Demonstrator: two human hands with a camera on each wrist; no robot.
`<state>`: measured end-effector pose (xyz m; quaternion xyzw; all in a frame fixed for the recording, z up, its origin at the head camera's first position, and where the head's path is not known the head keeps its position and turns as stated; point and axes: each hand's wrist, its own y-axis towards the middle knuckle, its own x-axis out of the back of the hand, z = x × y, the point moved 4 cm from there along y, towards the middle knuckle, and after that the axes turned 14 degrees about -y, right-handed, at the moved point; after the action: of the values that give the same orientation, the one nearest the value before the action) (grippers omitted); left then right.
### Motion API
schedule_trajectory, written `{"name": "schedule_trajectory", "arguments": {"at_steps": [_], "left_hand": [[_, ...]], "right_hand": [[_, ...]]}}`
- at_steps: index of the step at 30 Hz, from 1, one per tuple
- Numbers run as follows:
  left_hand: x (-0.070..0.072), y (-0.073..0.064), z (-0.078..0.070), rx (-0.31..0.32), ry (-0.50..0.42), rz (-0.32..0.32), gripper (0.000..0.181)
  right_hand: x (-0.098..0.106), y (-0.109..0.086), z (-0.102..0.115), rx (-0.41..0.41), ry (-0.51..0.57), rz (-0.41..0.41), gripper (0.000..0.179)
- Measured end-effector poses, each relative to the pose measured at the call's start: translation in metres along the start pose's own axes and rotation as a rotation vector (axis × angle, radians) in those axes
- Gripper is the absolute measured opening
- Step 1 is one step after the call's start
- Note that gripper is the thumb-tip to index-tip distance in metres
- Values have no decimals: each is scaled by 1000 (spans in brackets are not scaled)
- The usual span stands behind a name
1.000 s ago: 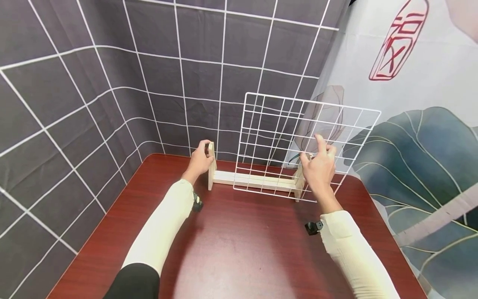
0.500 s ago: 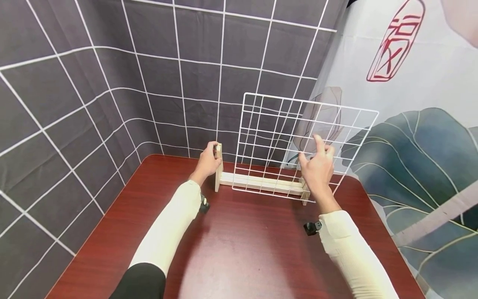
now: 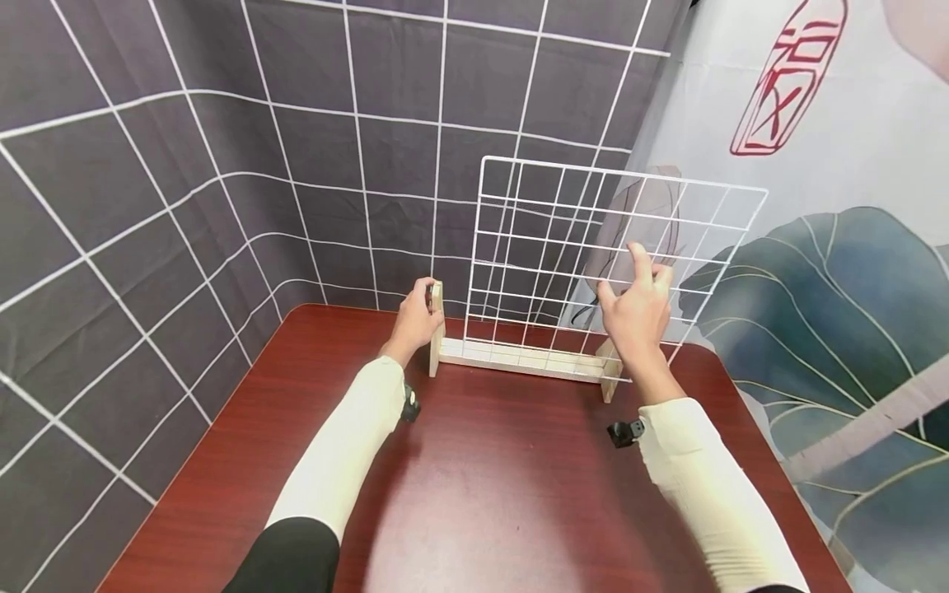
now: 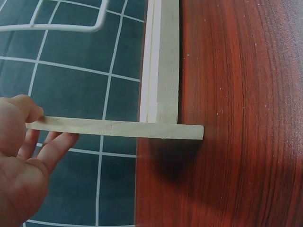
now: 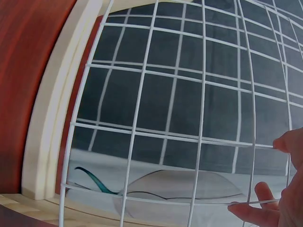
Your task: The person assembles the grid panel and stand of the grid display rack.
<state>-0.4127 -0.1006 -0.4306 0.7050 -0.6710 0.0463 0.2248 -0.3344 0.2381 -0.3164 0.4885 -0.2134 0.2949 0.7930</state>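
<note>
My left hand (image 3: pixel 415 321) pinches the top of an upright wooden end board (image 4: pixel 113 127), thumb on one side and fingers on the other. This board belongs to a pale wooden stand, whose long crossbar (image 3: pixel 519 359) runs to a second end board (image 3: pixel 611 375) on the right. Lengthwise lines like a groove mark the crossbar. A white wire grid panel (image 5: pixel 200 140) is held up by my right hand (image 3: pixel 639 317), which grips its wires near the right side. The panel's lower edge hangs close to the crossbar; whether they touch I cannot tell.
The stand is near the far edge of a red-brown wooden table (image 3: pixel 511 469). Behind it hangs a grey curtain (image 3: pixel 393 156) with white grid lines. A white cloth (image 3: pixel 712 115) with leaf patterns hangs at the right.
My left hand and the wooden stand have shifted slightly to the right. In the last half second, the wire panel has risen with my right hand.
</note>
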Motion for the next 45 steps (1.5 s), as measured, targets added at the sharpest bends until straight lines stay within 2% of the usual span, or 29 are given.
{"name": "schedule_trajectory", "arguments": {"at_steps": [14, 24, 36, 40, 45], "left_hand": [[0, 2, 2, -2, 10, 3, 64], [2, 2, 1, -9, 17, 0, 64], [2, 2, 1, -1, 13, -1, 64], [2, 2, 0, -8, 12, -2, 63], [3, -1, -1, -9, 11, 3, 63]], "right_hand": [[19, 36, 40, 34, 3, -55, 64], [24, 59, 67, 11, -16, -19, 64], [20, 69, 90, -16, 1, -17, 65], [18, 70, 95, -39, 8, -1, 66], [12, 69, 97, -28, 7, 15, 65]]}}
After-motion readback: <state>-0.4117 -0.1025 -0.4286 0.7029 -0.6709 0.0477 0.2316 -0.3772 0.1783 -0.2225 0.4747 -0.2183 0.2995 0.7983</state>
